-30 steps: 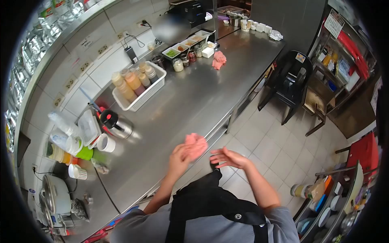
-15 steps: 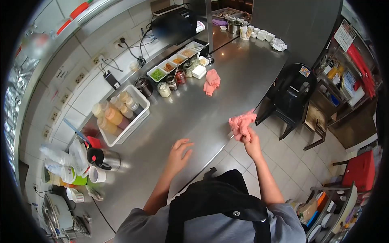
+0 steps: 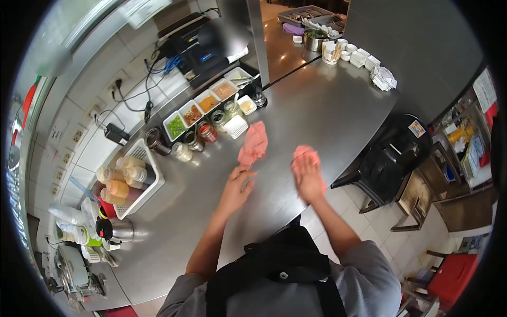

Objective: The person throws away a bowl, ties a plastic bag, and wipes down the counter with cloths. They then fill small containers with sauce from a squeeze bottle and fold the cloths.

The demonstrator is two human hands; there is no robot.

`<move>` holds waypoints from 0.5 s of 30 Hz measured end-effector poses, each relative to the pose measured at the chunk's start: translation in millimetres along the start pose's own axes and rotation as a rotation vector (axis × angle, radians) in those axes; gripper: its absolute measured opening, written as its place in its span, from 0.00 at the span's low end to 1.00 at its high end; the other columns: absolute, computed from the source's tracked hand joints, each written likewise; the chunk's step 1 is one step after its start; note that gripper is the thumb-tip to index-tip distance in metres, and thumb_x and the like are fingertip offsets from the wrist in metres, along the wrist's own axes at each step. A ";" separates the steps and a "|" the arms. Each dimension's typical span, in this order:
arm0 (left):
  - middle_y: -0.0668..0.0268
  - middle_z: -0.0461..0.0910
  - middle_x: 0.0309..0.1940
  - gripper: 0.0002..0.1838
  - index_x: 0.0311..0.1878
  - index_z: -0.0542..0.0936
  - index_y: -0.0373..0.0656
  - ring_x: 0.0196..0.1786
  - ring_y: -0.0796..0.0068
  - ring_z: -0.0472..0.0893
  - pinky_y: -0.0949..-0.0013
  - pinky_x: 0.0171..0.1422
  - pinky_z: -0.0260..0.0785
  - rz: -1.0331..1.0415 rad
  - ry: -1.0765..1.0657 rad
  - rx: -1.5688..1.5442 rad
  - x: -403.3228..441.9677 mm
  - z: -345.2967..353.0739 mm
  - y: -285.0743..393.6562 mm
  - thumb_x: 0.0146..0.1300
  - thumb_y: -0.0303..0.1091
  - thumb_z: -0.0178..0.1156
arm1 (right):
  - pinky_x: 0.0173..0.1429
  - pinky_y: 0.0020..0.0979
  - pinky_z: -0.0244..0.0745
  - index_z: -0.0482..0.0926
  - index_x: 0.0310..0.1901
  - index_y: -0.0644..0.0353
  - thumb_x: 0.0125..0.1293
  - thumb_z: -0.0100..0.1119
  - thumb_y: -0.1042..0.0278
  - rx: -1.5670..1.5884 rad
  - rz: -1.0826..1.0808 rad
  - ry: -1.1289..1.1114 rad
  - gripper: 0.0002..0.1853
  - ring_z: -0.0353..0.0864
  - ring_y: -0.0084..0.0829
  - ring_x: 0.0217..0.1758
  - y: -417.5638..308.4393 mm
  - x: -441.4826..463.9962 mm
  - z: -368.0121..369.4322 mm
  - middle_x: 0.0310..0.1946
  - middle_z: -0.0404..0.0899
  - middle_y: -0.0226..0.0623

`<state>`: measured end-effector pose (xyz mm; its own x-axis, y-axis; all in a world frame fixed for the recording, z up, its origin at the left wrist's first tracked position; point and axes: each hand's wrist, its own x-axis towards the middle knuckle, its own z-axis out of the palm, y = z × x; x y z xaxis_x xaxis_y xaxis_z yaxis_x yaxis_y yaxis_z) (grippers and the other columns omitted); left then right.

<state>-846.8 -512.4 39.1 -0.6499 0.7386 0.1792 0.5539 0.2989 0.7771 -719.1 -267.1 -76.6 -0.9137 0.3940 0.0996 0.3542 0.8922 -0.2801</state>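
My right hand (image 3: pixel 308 179) lies flat on a pink cloth (image 3: pixel 305 153), pressing it onto the steel counter (image 3: pixel 211 174) near its front edge; the fingers are stretched out and slightly blurred. A second pink cloth (image 3: pixel 254 141) lies crumpled farther in on the counter. Just below its near end is my left hand (image 3: pixel 237 189), with loosely bent fingers and a gap between thumb and forefinger. Whether the left fingertips touch that cloth I cannot tell. Nothing shows inside the left hand.
Along the wall stand topping trays (image 3: pixel 192 112), small jars (image 3: pixel 207 132) and a white basket (image 3: pixel 153 190) of sauce bottles. A steel jug (image 3: pixel 122 230) is at the left. White bowls (image 3: pixel 359 57) stand at the far end. A black chair (image 3: pixel 393 158) is beyond the counter's edge.
My right hand has brought its cloth from beyond the counter edge down onto the counter and flattened over it. My left hand is now closer to the other cloth. The view has shifted.
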 end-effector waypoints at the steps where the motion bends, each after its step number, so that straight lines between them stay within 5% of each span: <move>1: 0.55 0.71 0.59 0.16 0.54 0.80 0.45 0.62 0.51 0.71 0.56 0.66 0.65 -0.012 0.019 0.082 21.1 9.7 -2.0 0.62 0.29 0.61 | 0.81 0.46 0.36 0.51 0.75 0.60 0.77 0.33 0.50 -0.037 0.060 0.024 0.32 0.44 0.47 0.80 35.8 29.2 -7.4 0.76 0.49 0.53; 6: 0.53 0.67 0.64 0.21 0.59 0.77 0.47 0.65 0.46 0.67 0.53 0.67 0.64 -0.092 0.131 0.355 93.9 54.1 -40.0 0.61 0.29 0.61 | 0.81 0.44 0.36 0.53 0.75 0.58 0.77 0.30 0.50 -0.158 0.280 0.060 0.30 0.45 0.46 0.80 206.4 145.9 -32.5 0.75 0.52 0.51; 9: 0.53 0.66 0.66 0.25 0.62 0.75 0.48 0.64 0.46 0.67 0.52 0.66 0.64 -0.106 0.223 0.534 108.4 69.9 -55.8 0.60 0.29 0.61 | 0.80 0.42 0.42 0.57 0.72 0.60 0.75 0.37 0.54 -0.240 0.459 0.261 0.29 0.49 0.44 0.79 304.6 194.7 -31.6 0.72 0.57 0.50; 11: 0.53 0.65 0.67 0.29 0.66 0.72 0.49 0.64 0.46 0.67 0.51 0.66 0.64 -0.208 0.179 0.488 109.6 77.6 -59.7 0.59 0.30 0.63 | 0.75 0.47 0.51 0.62 0.67 0.60 0.68 0.51 0.54 0.119 0.449 0.673 0.30 0.52 0.45 0.76 373.9 222.7 -8.0 0.70 0.57 0.46; 12: 0.53 0.65 0.67 0.29 0.66 0.72 0.49 0.64 0.46 0.67 0.51 0.66 0.64 -0.221 0.181 0.497 108.8 80.9 -61.7 0.59 0.30 0.63 | 0.73 0.49 0.52 0.63 0.66 0.59 0.70 0.47 0.50 -0.406 0.781 0.481 0.29 0.53 0.48 0.76 383.9 235.1 -21.5 0.70 0.58 0.49; 13: 0.54 0.66 0.65 0.31 0.67 0.71 0.50 0.62 0.47 0.68 0.51 0.65 0.64 -0.253 0.183 0.502 107.2 84.2 -62.4 0.58 0.30 0.63 | 0.72 0.49 0.54 0.64 0.65 0.61 0.70 0.45 0.52 -0.597 0.946 0.313 0.28 0.58 0.49 0.73 362.1 250.5 -44.4 0.68 0.61 0.51; 15: 0.54 0.66 0.64 0.32 0.68 0.69 0.51 0.61 0.47 0.69 0.51 0.64 0.65 -0.305 0.182 0.510 106.2 88.7 -58.7 0.58 0.31 0.64 | 0.68 0.54 0.56 0.65 0.66 0.58 0.68 0.50 0.53 -0.693 0.957 0.236 0.29 0.60 0.56 0.70 368.5 292.3 -25.6 0.66 0.63 0.53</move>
<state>-902.1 -397.9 -41.0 -0.8717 0.4726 0.1294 0.4786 0.7646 0.4316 -850.5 182.5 -126.2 -0.1895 0.9269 0.3240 0.9661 0.1172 0.2299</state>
